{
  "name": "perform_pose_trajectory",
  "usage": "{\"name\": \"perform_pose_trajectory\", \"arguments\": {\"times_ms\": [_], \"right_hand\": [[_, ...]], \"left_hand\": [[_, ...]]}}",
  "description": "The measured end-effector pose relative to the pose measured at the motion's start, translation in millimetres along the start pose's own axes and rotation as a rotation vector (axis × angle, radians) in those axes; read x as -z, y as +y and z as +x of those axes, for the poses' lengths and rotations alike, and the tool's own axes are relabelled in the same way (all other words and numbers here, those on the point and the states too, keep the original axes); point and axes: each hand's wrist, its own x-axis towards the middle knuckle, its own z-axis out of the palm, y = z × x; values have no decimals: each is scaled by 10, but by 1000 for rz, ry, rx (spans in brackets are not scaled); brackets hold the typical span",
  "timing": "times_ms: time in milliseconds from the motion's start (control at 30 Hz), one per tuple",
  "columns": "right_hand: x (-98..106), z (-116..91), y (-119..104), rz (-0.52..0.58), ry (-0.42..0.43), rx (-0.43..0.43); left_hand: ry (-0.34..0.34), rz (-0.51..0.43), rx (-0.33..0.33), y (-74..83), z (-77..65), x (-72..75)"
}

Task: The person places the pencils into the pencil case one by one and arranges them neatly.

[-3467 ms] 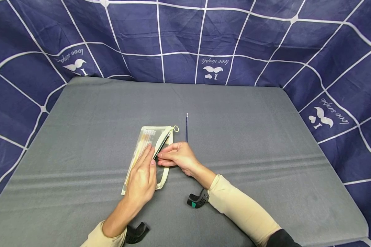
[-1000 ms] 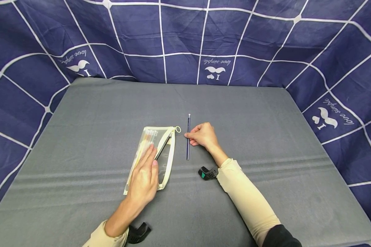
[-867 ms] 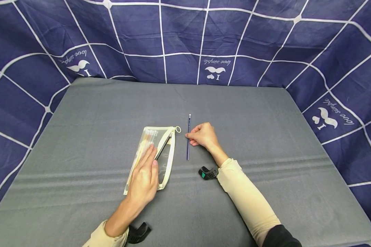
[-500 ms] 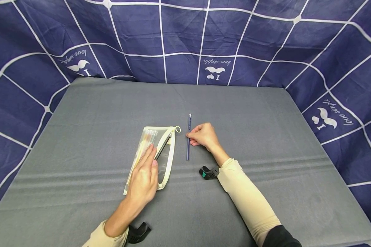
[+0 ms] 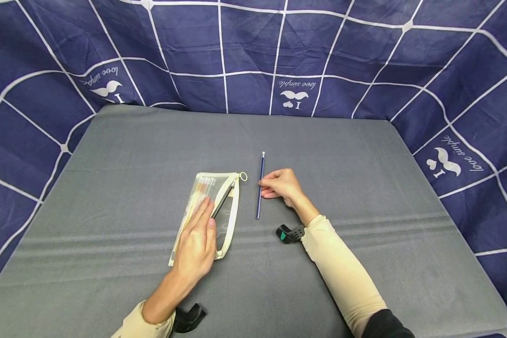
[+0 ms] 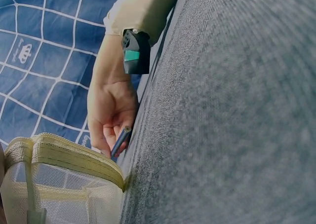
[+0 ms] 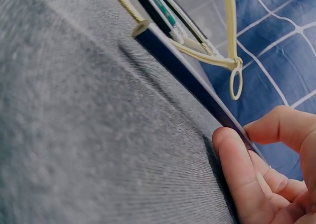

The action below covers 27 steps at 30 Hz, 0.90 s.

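Note:
A cream-edged see-through zip pencil case (image 5: pixel 229 230) lies on the grey table. Its zip side gapes, and dark pencils (image 7: pixel 160 7) show in the opening, with several pale ones under the clear face. My left hand (image 5: pixel 194 241) rests on the case with straight fingers. Right of the case, my right hand (image 5: pixel 282 184) pinches a dark blue pencil (image 5: pixel 259 199) between thumb and fingers, near its middle. Its white-tipped end points away from me. In the right wrist view the pencil's flat, unsharpened end hangs just above the cloth, over a shadow.
A yellowish zip-pull ring (image 5: pixel 242 176) sticks out at the case's far right corner. Black wrist-camera mounts (image 5: pixel 290 233) jut from both sleeves. Blue curtain with white lines (image 5: pixel 249 56) stands around the grey padded table (image 5: pixel 342 188).
My right hand has left the case opening and taken hold of the blue pencil. Lately it has shifted slightly right, turning the pencil's far end rightward. My left hand stays put.

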Motion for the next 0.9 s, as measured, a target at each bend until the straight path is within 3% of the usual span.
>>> {"name": "perform_pose_trajectory", "arguments": {"times_ms": [900], "right_hand": [[135,-95,30,234,-137,1]], "left_hand": [[6,-4,-3,-8,-4,-13]]}}
